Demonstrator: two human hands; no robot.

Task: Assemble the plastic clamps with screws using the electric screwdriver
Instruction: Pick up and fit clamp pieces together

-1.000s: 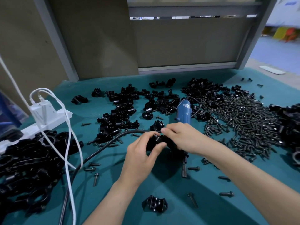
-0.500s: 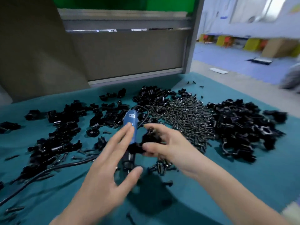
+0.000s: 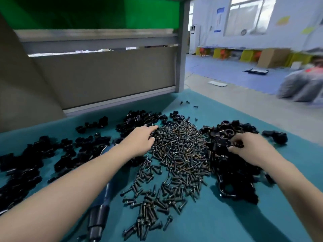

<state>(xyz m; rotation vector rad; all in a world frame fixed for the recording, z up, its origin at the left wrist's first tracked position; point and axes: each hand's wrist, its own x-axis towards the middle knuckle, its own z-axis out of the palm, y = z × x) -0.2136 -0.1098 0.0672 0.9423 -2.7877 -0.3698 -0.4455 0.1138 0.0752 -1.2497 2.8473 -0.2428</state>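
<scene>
A wide heap of dark screws (image 3: pixel 178 154) covers the middle of the teal table (image 3: pixel 218 224). My left hand (image 3: pixel 141 140) reaches over the heap's far left edge with fingers stretched out, fingertips touching screws and black parts. My right hand (image 3: pixel 248 147) is in the pile of black plastic clamps (image 3: pixel 227 165) on the right, its fingers curled round one clamp piece. The blue electric screwdriver (image 3: pixel 103 203) lies on the table under my left forearm, black tip toward me; neither hand holds it.
More black clamp parts (image 3: pixel 35 158) are strewn over the left half of the table, and another cluster (image 3: pixel 138 119) lies behind the screws. A grey partition (image 3: pixel 104 75) closes the back. The table's right edge drops to the floor (image 3: pixel 262 105).
The view has swung right. Both hands left the screwdriver and the clamp they worked on. The left hand went to the screw heap, the right to the clamp pile.
</scene>
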